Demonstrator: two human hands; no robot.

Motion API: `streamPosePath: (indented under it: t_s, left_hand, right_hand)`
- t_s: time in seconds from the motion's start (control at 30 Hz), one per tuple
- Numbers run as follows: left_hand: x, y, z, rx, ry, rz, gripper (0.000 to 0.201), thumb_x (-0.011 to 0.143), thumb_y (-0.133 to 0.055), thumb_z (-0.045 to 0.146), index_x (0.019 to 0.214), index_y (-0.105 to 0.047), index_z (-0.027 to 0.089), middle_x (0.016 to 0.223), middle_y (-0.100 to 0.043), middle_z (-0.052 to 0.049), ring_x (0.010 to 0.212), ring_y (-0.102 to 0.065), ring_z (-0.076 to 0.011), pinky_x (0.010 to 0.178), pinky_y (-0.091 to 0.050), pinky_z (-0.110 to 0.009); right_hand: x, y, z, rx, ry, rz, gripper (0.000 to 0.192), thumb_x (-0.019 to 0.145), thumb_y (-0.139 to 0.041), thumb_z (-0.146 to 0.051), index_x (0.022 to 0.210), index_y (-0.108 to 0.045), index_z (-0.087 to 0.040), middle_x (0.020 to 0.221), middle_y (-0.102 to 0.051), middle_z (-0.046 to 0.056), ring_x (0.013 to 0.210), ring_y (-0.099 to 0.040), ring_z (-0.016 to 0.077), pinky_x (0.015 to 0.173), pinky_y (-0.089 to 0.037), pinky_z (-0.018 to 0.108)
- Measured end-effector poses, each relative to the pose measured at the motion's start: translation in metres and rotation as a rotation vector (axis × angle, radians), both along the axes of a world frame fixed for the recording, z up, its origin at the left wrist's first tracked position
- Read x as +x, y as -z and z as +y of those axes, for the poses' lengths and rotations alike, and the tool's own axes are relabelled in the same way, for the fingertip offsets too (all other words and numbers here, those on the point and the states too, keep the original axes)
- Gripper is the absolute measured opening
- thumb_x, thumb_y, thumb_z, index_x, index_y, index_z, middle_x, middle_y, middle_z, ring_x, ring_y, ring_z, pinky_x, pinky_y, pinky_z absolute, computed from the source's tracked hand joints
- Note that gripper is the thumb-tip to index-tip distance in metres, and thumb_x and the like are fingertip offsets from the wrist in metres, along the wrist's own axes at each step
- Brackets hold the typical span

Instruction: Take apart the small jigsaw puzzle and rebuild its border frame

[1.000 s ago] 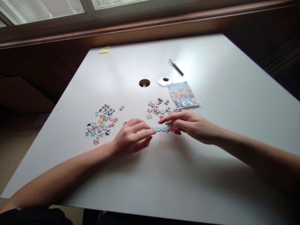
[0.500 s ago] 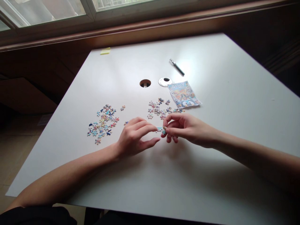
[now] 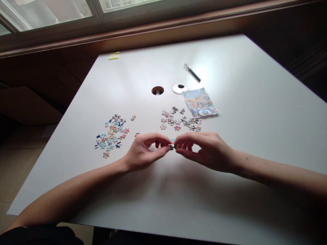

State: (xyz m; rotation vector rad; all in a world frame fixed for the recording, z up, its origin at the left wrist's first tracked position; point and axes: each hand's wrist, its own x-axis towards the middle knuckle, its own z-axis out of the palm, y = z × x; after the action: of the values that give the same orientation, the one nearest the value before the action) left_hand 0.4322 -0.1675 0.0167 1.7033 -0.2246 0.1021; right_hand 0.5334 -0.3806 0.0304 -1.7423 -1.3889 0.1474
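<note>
Between my two hands a small puzzle piece (image 3: 172,147) is held up, its dark side showing. The fingertips of my left hand (image 3: 149,149) pinch its left end. My right hand (image 3: 204,148) pinches the right end with thumb and index finger. Just behind the fingertips, a light-blue bit of puzzle (image 3: 173,140) lies on the white table (image 3: 178,204), mostly hidden by my fingers. One loose piece (image 3: 137,134) rests by the back of my left hand. Beyond my hands spreads a cluster of mixed puzzle pieces (image 3: 170,119).
A larger scatter of pieces (image 3: 112,132) lies to the left. The puzzle's picture sheet (image 3: 200,102) is behind my right hand, with a black pen (image 3: 192,72) farther back. A round hole (image 3: 157,90) in the tabletop sits beside its metal cover (image 3: 179,88). A yellow sticky note (image 3: 113,55) marks the far-left corner.
My left hand has closed from an open pose onto the puzzle piece that my right hand held alone. The piece has turned, showing a dark side, and moved slightly left.
</note>
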Motion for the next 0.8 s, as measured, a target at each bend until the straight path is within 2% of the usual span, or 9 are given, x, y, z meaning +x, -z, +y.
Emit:
streamPosePath:
  t_s: [0.1,0.17,0.27,0.37,0.43,0.5,0.6,0.8]
  left_hand:
    - [0.001,-0.001,0.0,0.025,0.005,0.0,0.01,0.088,-0.069,0.017,0.097,-0.071,0.013,0.086,-0.071,-0.007,0.075,-0.06,-0.0132,0.071,-0.05,-0.027]
    - [0.003,-0.001,0.001,0.122,-0.014,-0.038,0.01,0.089,-0.067,0.019,0.098,-0.069,0.013,0.086,-0.071,-0.007,0.075,-0.061,-0.0132,0.071,-0.052,-0.027]
    - [0.005,0.001,0.006,0.439,-0.041,-0.285,0.017,0.088,-0.066,0.02,0.104,-0.068,0.015,0.097,-0.072,-0.009,0.088,-0.065,-0.0181,0.082,-0.056,-0.033]
    - [0.007,0.006,0.012,0.769,0.126,-0.575,0.029,0.089,-0.064,0.023,0.117,-0.065,0.017,0.119,-0.07,-0.011,0.115,-0.063,-0.0255,0.099,-0.054,-0.042]
    - [0.008,0.009,0.015,0.892,0.231,-0.626,0.035,0.092,-0.061,0.026,0.125,-0.061,0.016,0.13,-0.066,-0.012,0.125,-0.058,-0.0271,0.105,-0.052,-0.044]
    - [0.009,0.01,0.018,0.947,0.242,-0.61,0.035,0.092,-0.059,0.027,0.125,-0.06,0.013,0.132,-0.065,-0.013,0.127,-0.057,-0.0276,0.107,-0.052,-0.044]
    - [0.01,0.01,0.023,0.97,0.193,-0.575,0.032,0.091,-0.06,0.025,0.12,-0.062,0.013,0.128,-0.066,-0.014,0.123,-0.06,-0.0272,0.105,-0.053,-0.043]
    - [0.009,0.007,0.028,0.986,0.173,-0.547,0.029,0.09,-0.058,0.022,0.117,-0.062,0.014,0.126,-0.066,-0.013,0.122,-0.058,-0.0274,0.103,-0.053,-0.043]
  right_hand:
    - [-0.002,-0.001,0.0,0.025,-0.009,-0.04,0.012,0.089,-0.062,-0.014,0.1,-0.065,-0.02,0.078,-0.068,0.0,0.062,-0.061,0.0082,0.061,-0.051,0.019]
    - [0.0,-0.002,0.0,0.018,-0.004,-0.043,0.013,0.088,-0.061,-0.013,0.098,-0.065,-0.021,0.076,-0.067,-0.001,0.062,-0.061,0.0083,0.06,-0.05,0.02]
    - [0.01,-0.005,-0.001,-0.084,0.046,-0.05,0.011,0.086,-0.061,-0.015,0.094,-0.066,-0.021,0.076,-0.068,0.0,0.064,-0.061,0.0106,0.064,-0.05,0.023]
    - [0.027,-0.007,-0.003,-0.23,0.133,-0.019,0.006,0.084,-0.065,-0.023,0.089,-0.068,-0.022,0.077,-0.069,0.002,0.067,-0.06,0.0141,0.064,-0.05,0.027]
    - [0.037,-0.008,-0.004,-0.291,0.173,0.011,0.008,0.083,-0.065,-0.028,0.087,-0.069,-0.022,0.075,-0.068,0.002,0.066,-0.059,0.0153,0.062,-0.048,0.028]
    - [0.042,-0.008,-0.005,-0.323,0.159,-0.004,0.01,0.084,-0.066,-0.03,0.086,-0.07,-0.022,0.075,-0.068,0.003,0.068,-0.059,0.0162,0.063,-0.047,0.029]
    - [0.042,-0.007,-0.006,-0.33,0.083,-0.054,0.009,0.084,-0.065,-0.029,0.086,-0.071,-0.022,0.078,-0.067,0.003,0.075,-0.059,0.0172,0.068,-0.046,0.029]
    - [0.038,0.009,-0.003,-0.299,0.02,-0.137,0.009,0.087,-0.064,-0.024,0.091,-0.071,-0.02,0.082,-0.066,0.005,0.076,-0.058,0.0168,0.071,-0.045,0.029]
